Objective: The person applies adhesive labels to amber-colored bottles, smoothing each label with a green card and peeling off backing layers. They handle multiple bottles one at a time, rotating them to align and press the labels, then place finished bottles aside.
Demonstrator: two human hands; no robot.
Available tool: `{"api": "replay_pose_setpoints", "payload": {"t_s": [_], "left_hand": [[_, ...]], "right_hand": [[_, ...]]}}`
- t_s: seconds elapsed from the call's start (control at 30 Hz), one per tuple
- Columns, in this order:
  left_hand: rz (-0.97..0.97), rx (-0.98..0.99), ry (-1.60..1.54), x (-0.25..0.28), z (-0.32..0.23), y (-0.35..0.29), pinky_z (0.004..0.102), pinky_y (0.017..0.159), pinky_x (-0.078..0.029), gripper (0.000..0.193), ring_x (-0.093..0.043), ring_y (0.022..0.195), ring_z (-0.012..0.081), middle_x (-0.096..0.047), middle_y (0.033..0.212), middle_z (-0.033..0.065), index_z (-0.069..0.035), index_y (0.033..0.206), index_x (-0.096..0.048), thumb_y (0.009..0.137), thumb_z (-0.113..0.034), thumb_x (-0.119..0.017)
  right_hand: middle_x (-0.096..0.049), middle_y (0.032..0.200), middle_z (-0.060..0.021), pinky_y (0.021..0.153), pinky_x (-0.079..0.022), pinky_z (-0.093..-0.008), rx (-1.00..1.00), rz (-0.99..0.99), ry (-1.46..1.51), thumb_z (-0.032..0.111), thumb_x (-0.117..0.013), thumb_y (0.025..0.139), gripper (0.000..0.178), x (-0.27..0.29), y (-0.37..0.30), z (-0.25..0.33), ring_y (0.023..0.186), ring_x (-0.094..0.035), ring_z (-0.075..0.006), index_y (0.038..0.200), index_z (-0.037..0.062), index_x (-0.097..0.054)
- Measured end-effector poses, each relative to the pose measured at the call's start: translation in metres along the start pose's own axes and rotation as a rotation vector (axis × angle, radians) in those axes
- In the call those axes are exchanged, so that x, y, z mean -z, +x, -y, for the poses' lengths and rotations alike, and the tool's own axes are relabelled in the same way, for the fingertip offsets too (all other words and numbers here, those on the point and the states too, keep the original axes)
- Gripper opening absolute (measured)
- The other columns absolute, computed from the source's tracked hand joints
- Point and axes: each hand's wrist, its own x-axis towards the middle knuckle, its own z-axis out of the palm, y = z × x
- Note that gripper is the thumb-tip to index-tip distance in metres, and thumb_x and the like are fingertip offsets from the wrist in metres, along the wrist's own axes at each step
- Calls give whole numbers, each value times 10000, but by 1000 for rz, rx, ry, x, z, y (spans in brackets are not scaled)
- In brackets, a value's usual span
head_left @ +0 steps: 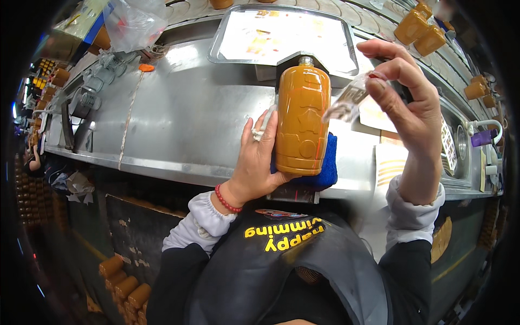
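An amber-brown glass bottle (303, 122) with raised shapes on its side lies with its clear neck pointing away from me. It rests on a black cradle (299, 57) and a folded blue cloth (329, 162). My left hand (259, 154) steadies the bottle, fingers along its left side and thumb by its base; something white is wrapped round one finger. To the right of the bottle, my right hand (401, 89) is raised, thumb and forefinger pinching a small clear film piece (349, 102) with dark marks. The film is blurred and hangs close to the bottle's side.
Beyond the bottle a metal tray (216, 46) holds a white sheet with orange scraps. Clear glass jars (86, 98) and a plastic bag (134, 24) stand at the left. Printed sheets (391, 162) lie at the right. More amber bottles (413, 27) stand on the slatted conveyor behind.
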Motion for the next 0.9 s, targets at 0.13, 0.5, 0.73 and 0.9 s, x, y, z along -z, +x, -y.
{"api": "replay_pose_setpoints", "payload": {"t_s": [0.13,0.5,0.73,0.9], "left_hand": [[28,-21,-66,1,1,2,559,1191,-126,1136,-300,1446,459,-346,1530,304,111,1537,-151,828,-563,-729],[-98,314,-542,3,-25,63,402,1165,-298,1002,-366,1417,328,-337,1519,278,86,1548,-99,885,-318,-733],[-42,343,-963,6,-12,63,391,1161,-308,976,-379,1402,301,-335,1512,269,97,1542,-72,902,-262,-715],[-33,333,-1073,5,-7,61,355,1178,-269,807,-322,1438,235,-283,1566,181,42,1572,-67,1026,-318,-541]], "right_hand": [[-615,1251,-130,954,-487,-350,-174,-1,216,207,-673,968,204,-40,-6,-8,1146,-587,-208,889,23,-633],[-629,1096,-121,743,-538,-292,-121,-178,117,109,-734,888,175,-86,-3,-33,833,-630,-164,850,-26,-630],[-635,1038,-101,705,-514,-273,-113,-146,148,84,-733,878,168,-85,-1,-39,781,-604,-148,841,-22,-608],[-639,1015,-97,716,-510,-275,-109,-137,158,90,-727,884,164,-86,2,-42,794,-602,-156,841,-13,-606]]}}
